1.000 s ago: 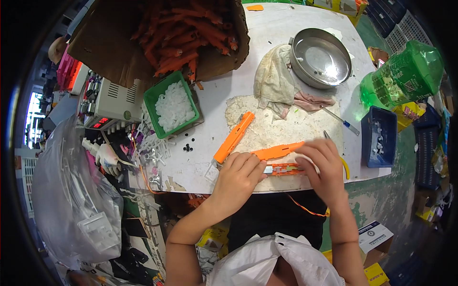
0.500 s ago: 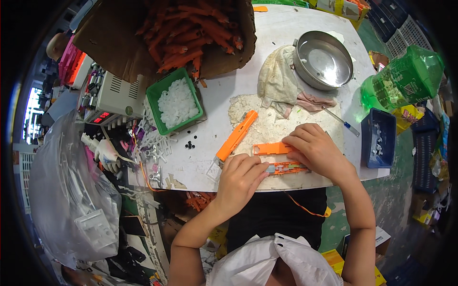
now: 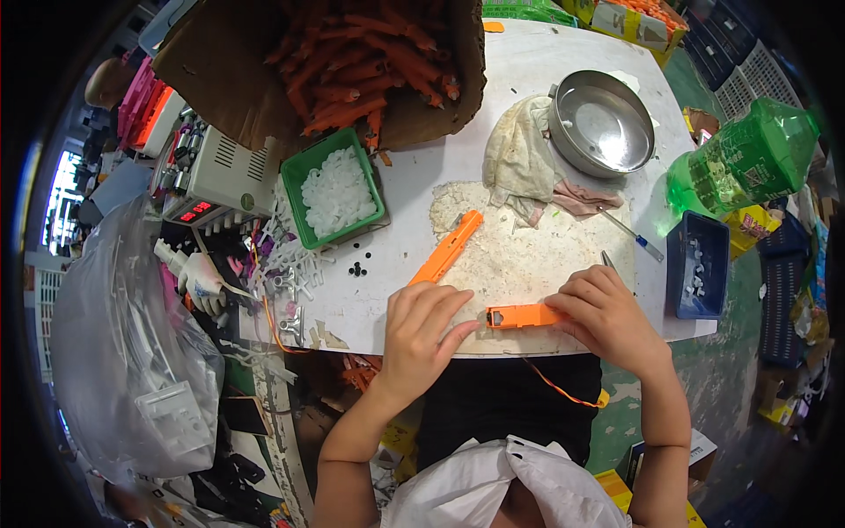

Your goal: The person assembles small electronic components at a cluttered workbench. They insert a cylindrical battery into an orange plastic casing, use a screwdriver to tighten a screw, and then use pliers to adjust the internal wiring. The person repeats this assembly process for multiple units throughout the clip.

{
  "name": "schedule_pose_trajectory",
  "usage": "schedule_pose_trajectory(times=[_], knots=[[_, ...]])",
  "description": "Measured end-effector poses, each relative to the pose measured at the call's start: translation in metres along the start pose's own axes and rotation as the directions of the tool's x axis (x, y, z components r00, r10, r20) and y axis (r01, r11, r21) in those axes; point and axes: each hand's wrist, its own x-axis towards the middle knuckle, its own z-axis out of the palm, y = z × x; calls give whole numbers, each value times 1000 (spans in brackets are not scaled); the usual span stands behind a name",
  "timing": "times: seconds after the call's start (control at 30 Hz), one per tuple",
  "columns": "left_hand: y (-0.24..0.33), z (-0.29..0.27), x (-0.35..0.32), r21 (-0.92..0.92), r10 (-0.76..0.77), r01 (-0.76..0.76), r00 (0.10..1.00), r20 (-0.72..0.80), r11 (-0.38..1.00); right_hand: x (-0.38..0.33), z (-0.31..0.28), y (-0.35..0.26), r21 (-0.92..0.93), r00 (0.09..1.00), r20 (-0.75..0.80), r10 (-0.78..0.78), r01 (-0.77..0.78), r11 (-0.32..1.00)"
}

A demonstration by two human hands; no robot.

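Observation:
My right hand [image 3: 613, 317] holds an orange plastic housing [image 3: 528, 317] by its right end, low over the table's near edge. The inner parts are hidden from above; only a little dark and metal detail shows at its left end. Just left of that end is my left hand [image 3: 422, 330], fingers stretched and thumb apart, with nothing visible between them. Beyond my left hand a second long orange plastic piece [image 3: 447, 249] lies slanted on the worn patch of the table. A small pointed metal tip [image 3: 606, 259] shows behind my right hand.
A green tray [image 3: 377, 216] of clear plastic bits stands before a cardboard box [image 3: 211, 79] of orange parts. Farther right are a rag [image 3: 515, 145], a metal bowl [image 3: 556, 132], a screwdriver [image 3: 649, 247], a blue bin [image 3: 700, 308] and a green bottle [image 3: 748, 158]. A power supply [image 3: 220, 172] stands left.
The orange cover in my right hand has come down toward me, over the spot where the half with inner parts lay. My left hand has drawn back left and its fingers have opened.

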Motion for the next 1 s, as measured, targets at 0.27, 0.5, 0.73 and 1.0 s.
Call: schedule_pose_trajectory(times=[0.27,0.5,0.73,1.0], knots=[[9,16,5,-49,103,-99,991,86,994,-2,4,-4,-36,1000,-6,-12,12,999],[7,25,6,-54,143,-139,986,82,989,-4,7,1,-15,999,-9,-32,32,999],[7,28,3,7,160,-161,986,50,987,-2,-3,17,-8,981,183,71,-71,997],[7,28,1,75,191,-195,980,60,978,46,-14,18,-313,754,593,283,-109,944]])
